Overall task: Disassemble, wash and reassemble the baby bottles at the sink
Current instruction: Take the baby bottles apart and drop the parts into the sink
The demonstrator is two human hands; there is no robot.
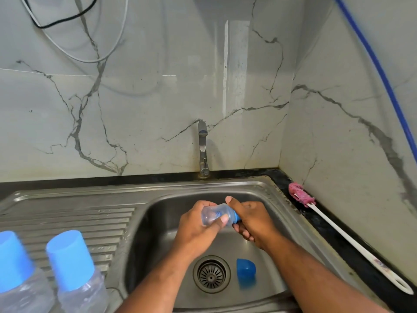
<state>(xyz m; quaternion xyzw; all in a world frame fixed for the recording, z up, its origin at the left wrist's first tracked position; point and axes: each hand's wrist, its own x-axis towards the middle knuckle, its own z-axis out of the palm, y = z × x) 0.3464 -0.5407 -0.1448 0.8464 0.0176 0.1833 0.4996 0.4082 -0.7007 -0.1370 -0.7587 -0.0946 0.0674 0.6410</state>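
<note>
I hold a clear baby bottle (214,215) sideways over the steel sink basin (158,222). My left hand (196,231) wraps its body, thumb on top. My right hand (250,220) grips the bottle's blue collar (235,217) at the right end; the teat is hidden in my palm. A loose blue cap (245,270) lies on the basin floor beside the drain (211,274). Two more capped bottles stand on the drainboard at lower left: one (72,267) nearer the basin, the other (13,267) cut off by the frame edge.
A chrome tap (203,150) rises behind the basin, with no water running. A bottle brush with a pink head (300,195) and long white handle lies on the dark counter strip at right. Marble walls close off the back and right. The ribbed drainboard (90,222) lies left.
</note>
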